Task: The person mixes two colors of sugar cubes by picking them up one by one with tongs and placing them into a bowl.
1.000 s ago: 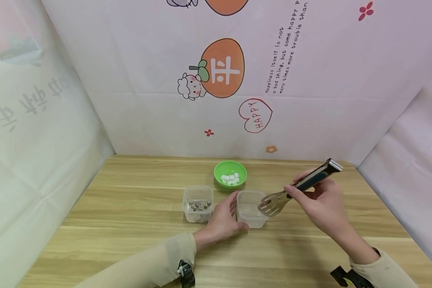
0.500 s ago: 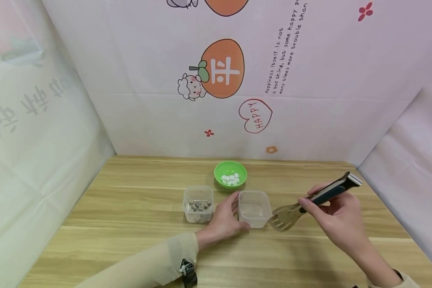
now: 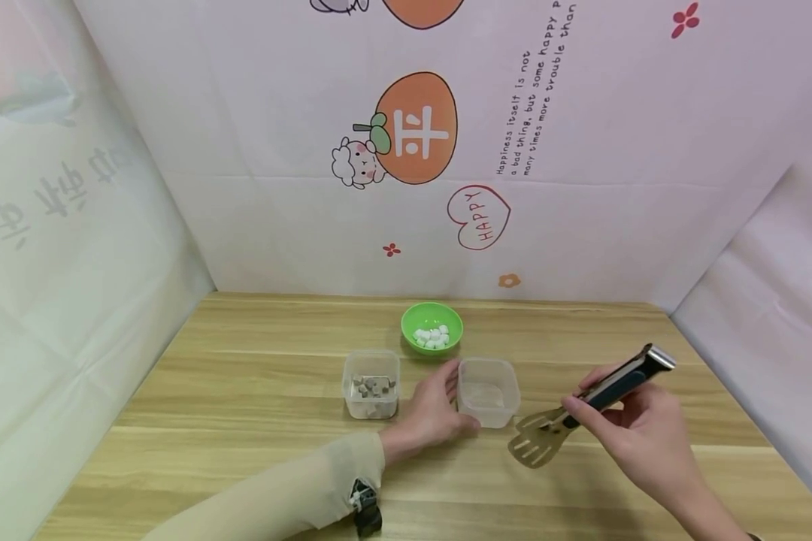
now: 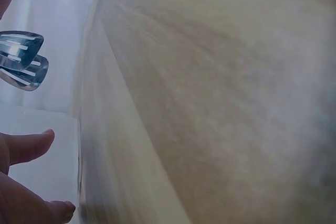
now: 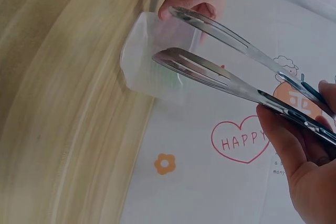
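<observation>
Head view: tongs (image 3: 612,388) in right hand (image 3: 643,436), clear container (image 3: 494,418) against left hand (image 3: 434,409).

A clear plastic box (image 3: 488,409), open at the top, stands upright on the desk (image 3: 243,421), its left side held by the left hand (image 3: 433,412). Just right of the box and nearer the person, metal tongs (image 3: 612,388) with slotted, parted heads and dark grips slant down leftward, held in the right hand (image 3: 652,432).
</observation>
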Demonstrator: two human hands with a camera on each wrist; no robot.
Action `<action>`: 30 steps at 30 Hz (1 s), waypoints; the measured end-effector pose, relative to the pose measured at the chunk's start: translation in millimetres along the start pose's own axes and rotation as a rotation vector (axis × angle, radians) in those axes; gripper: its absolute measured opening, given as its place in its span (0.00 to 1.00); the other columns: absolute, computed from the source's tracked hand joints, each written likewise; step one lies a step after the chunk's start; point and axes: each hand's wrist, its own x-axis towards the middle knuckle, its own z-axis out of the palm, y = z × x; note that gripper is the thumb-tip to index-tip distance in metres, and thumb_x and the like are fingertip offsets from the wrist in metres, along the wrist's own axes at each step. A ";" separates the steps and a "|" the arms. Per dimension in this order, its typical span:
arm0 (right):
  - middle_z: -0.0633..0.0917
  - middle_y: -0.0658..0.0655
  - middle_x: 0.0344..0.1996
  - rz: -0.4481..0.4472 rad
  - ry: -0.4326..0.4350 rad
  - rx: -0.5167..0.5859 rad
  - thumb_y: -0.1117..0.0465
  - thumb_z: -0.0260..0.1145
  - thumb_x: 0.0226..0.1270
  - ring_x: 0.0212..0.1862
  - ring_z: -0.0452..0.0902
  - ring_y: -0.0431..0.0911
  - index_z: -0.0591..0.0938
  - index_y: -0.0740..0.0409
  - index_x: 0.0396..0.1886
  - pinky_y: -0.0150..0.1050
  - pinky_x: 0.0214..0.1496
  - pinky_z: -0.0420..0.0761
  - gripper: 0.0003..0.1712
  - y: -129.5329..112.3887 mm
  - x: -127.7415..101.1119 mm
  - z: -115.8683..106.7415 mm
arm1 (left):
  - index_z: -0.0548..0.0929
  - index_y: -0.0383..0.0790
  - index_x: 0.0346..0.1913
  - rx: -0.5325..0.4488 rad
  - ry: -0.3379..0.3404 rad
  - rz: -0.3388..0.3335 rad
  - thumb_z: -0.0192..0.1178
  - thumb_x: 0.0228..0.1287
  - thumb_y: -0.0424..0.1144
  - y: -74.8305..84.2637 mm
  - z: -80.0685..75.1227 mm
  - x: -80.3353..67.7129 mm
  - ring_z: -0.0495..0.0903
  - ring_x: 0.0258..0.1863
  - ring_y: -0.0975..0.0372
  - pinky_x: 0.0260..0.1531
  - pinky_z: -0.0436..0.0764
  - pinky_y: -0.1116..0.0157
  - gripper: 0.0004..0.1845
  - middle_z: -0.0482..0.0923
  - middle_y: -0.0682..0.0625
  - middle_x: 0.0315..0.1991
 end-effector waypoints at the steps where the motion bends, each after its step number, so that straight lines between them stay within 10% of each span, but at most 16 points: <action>1: 0.87 0.56 0.35 -0.001 -0.005 -0.002 0.83 0.76 0.55 0.33 0.86 0.40 0.83 0.68 0.43 0.32 0.30 0.90 0.18 0.3 -1.0 0.5 | 0.59 0.29 0.81 -0.003 -0.002 0.002 0.79 0.38 0.18 0.3 0.8 0.9 0.68 0.74 0.46 0.74 0.70 0.57 0.61 0.65 0.36 0.77; 30: 0.86 0.54 0.37 0.031 -0.084 -0.025 0.79 0.77 0.57 0.36 0.86 0.42 0.82 0.62 0.45 0.37 0.30 0.91 0.19 -0.3 -18.9 4.7 | 0.66 0.29 0.76 0.030 -0.009 0.039 0.81 0.34 0.16 12.1 31.7 11.4 0.74 0.70 0.48 0.69 0.75 0.65 0.58 0.72 0.36 0.72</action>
